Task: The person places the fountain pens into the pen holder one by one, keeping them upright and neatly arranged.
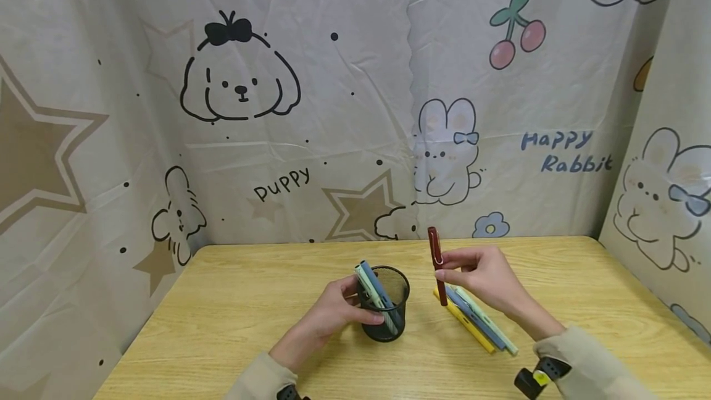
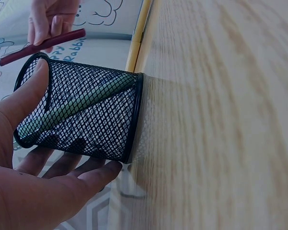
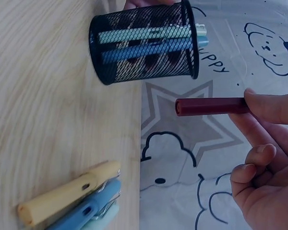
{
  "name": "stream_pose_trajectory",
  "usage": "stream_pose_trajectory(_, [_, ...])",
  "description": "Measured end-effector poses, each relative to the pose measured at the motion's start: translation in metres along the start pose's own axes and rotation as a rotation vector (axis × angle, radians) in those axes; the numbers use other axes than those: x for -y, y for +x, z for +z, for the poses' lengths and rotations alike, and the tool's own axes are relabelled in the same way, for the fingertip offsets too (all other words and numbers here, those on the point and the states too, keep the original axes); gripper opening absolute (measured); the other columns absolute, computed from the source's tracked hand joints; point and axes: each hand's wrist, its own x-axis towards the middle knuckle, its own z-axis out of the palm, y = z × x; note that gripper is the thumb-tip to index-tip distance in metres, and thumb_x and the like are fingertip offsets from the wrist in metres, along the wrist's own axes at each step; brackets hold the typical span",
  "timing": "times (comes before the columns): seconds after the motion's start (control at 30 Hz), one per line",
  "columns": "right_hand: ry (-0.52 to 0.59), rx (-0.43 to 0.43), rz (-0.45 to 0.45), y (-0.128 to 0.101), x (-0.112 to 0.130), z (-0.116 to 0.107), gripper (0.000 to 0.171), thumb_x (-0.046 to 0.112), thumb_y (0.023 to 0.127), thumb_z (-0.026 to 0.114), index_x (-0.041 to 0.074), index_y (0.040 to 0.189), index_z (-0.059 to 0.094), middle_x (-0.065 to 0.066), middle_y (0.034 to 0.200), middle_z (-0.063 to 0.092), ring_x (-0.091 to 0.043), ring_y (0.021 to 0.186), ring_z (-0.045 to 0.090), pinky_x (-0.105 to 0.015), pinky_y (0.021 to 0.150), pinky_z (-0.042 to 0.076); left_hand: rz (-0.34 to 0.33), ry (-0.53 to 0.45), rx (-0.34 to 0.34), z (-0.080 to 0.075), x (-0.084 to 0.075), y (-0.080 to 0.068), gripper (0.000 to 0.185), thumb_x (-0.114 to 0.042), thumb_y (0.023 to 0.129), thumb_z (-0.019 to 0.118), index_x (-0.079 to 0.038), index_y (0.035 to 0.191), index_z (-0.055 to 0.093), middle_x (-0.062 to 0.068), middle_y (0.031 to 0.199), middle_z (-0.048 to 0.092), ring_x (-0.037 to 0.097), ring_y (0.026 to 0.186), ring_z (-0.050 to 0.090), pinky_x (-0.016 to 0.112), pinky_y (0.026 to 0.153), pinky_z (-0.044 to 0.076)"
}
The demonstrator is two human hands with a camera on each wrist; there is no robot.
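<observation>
Dark red pen (image 1: 436, 264), slim and smooth, pinched upright in my right hand (image 1: 482, 279) beside the black wire-mesh cup (image 1: 389, 310) my left hand (image 1: 333, 316) grips; three pastel pens (image 1: 478, 325) lie on the woodgrain table (image 1: 233, 301).

Wooden table (image 1: 233, 301): light grain, fills the lower half of the head view.
Yellow pen (image 1: 465, 323), blue pen (image 1: 479, 321), pale green pen (image 1: 497, 329): lying side by side on the table at 4 o'clock, touching one another.
Cartoon backdrop cloth (image 1: 333, 110): puppies, rabbits, stars, cherries; hangs from 9 through 12 to 3 o'clock behind the table.
</observation>
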Motion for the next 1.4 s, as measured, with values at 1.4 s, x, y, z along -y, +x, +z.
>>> stream_pose_trajectory(1.4, [0.137,-0.050,-0.177,0.027,0.022,0.053,0.023,0.010,0.088,0.087,0.001,0.108,0.083,-0.009,0.101,0.080,-0.026,0.077,0.073,-0.027,0.066,0.057,0.009,0.009,-0.004,0.000,0.000,0.001,0.071,0.002,0.077,0.092,0.000,0.141,0.061,0.009,0.130,0.069,0.031,0.122,0.063,0.044,0.107,0.051])
